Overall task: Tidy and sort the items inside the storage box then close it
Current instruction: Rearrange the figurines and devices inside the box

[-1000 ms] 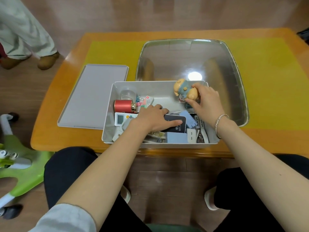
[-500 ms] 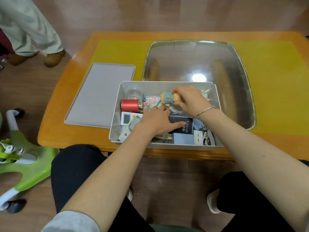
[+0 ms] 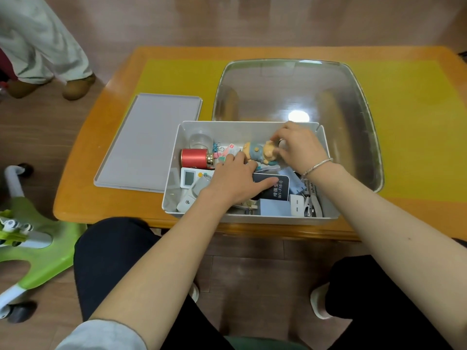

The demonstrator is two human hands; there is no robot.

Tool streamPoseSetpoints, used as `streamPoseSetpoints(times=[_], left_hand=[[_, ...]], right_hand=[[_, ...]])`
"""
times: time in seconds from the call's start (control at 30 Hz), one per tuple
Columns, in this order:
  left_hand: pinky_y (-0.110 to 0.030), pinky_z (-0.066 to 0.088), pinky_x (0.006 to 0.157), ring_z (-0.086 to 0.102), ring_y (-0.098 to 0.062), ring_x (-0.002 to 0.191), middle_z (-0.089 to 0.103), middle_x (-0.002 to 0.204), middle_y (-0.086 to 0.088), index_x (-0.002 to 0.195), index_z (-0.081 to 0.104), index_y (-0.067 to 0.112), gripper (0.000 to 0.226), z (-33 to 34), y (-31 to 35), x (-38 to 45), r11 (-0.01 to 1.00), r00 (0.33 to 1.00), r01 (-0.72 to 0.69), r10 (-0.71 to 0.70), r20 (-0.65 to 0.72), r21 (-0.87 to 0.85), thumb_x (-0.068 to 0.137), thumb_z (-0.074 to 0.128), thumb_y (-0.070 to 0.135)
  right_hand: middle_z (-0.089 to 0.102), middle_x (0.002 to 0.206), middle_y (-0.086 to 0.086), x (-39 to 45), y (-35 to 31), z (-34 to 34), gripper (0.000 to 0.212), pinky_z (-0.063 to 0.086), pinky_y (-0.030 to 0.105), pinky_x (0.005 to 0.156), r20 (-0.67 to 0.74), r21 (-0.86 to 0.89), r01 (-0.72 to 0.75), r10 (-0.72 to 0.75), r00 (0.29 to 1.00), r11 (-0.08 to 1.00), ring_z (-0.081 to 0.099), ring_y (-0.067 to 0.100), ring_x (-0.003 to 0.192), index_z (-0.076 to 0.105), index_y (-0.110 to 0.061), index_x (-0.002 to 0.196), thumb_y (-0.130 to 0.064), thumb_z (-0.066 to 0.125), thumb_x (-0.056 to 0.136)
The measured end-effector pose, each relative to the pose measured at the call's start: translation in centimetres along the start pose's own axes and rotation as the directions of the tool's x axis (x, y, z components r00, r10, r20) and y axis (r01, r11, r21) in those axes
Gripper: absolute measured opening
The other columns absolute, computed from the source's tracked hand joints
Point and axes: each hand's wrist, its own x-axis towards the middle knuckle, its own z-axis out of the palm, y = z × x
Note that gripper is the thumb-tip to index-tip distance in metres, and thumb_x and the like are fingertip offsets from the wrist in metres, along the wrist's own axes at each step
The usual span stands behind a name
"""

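Since a second ago the right hand (image 3: 300, 147) has carried the doll (image 3: 259, 152) from the box's far right toward the middle, and it now lies on its side there. The left hand has barely shifted.

Nearest the camera are dark trousers and two bare forearms reaching over the bench (image 3: 80, 198) edge. The box (image 3: 252, 219), white and lidless, sits at the bench's near edge. Along its near wall lie a pale blue block (image 3: 274, 207), a white plug (image 3: 297, 204) and a lanyard (image 3: 312, 195) at the right. The left hand (image 3: 235, 180) rests flat on a dark Wi-Fi pack (image 3: 276, 189), its fingers straight and spread, gripping nothing. Left of it is a white remote (image 3: 189, 176) with a small screen. Farther in, a red spool (image 3: 194, 158) lies on its side by the left wall, with a clear cup (image 3: 201, 140) behind it in the far left corner. The right hand's fingers are curled around the doll's head, holding it against the clutter; a bracelet (image 3: 317, 166) circles that wrist.

Beside the box on the left, the grey lid (image 3: 149, 140) lies flat on the bench. Behind the box stands a clear tub (image 3: 364, 97) on a yellow mat (image 3: 417, 122). Beyond the bench, at far left, another person's legs (image 3: 43, 44) stand on the floor, and a green chair base (image 3: 32, 253) sits near left.
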Motion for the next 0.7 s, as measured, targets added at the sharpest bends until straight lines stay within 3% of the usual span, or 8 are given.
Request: streamPoseSetpoints(times=[0.1, 0.17, 0.27, 0.43, 0.7], left_hand=[[-0.047, 0.029, 0.105, 0.031, -0.027, 0.132, 0.038, 0.142, -0.006, 0.138, 0.043, 0.028, 0.074, 0.0, 0.5, 0.1, 0.997, 0.989, -0.066, 0.061, -0.132, -0.039, 0.085, 0.026, 0.077], [-0.05, 0.014, 0.114, 0.012, -0.025, 0.145, 0.02, 0.157, -0.002, 0.148, 0.029, 0.03, 0.077, 0.2, 1.2, 0.5, 0.992, 0.992, -0.113, 0.109, -0.068, -0.058, 0.086, 0.024, 0.076], [-0.055, -0.002, 0.115, -0.008, -0.025, 0.148, -0.001, 0.162, 0.0, 0.153, 0.01, 0.031, 0.088, 0.6, 2.2, 1.1, 0.995, 0.993, -0.097, 0.099, 0.067, -0.031, 0.082, 0.013, 0.082], [-0.058, 0.003, 0.117, -0.014, -0.027, 0.147, -0.008, 0.162, 0.001, 0.155, 0.006, 0.022, 0.102, 1.0, 2.8, 1.7, 0.999, 0.991, -0.036, 0.039, 0.128, -0.024, 0.076, 0.009, 0.087], [-0.056, 0.001, 0.118, -0.015, -0.031, 0.146, -0.007, 0.162, 0.001, 0.155, 0.005, 0.018, 0.108, 0.7, 2.4, 1.7, 0.999, 0.989, -0.025, 0.028, 0.145, -0.025, 0.073, 0.01, 0.088]], right_hand=[[0.064, 0.107, 0.004, -0.6, 1.9, -1.4, 0.017, 0.033, 0.037, 0.088, -0.143, -0.066, -0.043, 0.033, 0.989, 0.997, 0.053, 0.028, 0.104, 0.068, -0.017, 0.1, -0.019, 0.065, 0.084], [0.065, 0.107, 0.002, -0.8, 3.0, -2.1, 0.015, 0.03, 0.038, 0.088, -0.193, -0.098, -0.075, 0.055, 0.98, 0.992, 0.052, 0.028, 0.104, 0.067, -0.02, 0.099, -0.024, 0.065, 0.085], [0.066, 0.103, 0.0, -0.6, 4.2, -2.5, 0.016, 0.03, 0.038, 0.083, -0.193, -0.147, -0.116, 0.087, 0.977, 0.982, 0.051, 0.027, 0.103, 0.067, -0.023, 0.097, -0.031, 0.067, 0.083], [0.068, 0.095, -0.003, -0.5, 4.9, -2.1, 0.019, 0.031, 0.038, 0.082, -0.132, -0.188, -0.136, 0.113, 0.985, 0.973, 0.05, 0.026, 0.102, 0.067, -0.026, 0.099, -0.036, 0.066, 0.083], [0.068, 0.103, -0.003, 0.4, 4.0, -1.9, 0.025, 0.029, 0.04, 0.087, -0.039, -0.258, -0.088, 0.081, 0.996, 0.962, 0.047, 0.026, 0.105, 0.067, -0.028, 0.107, -0.037, 0.063, 0.084]])
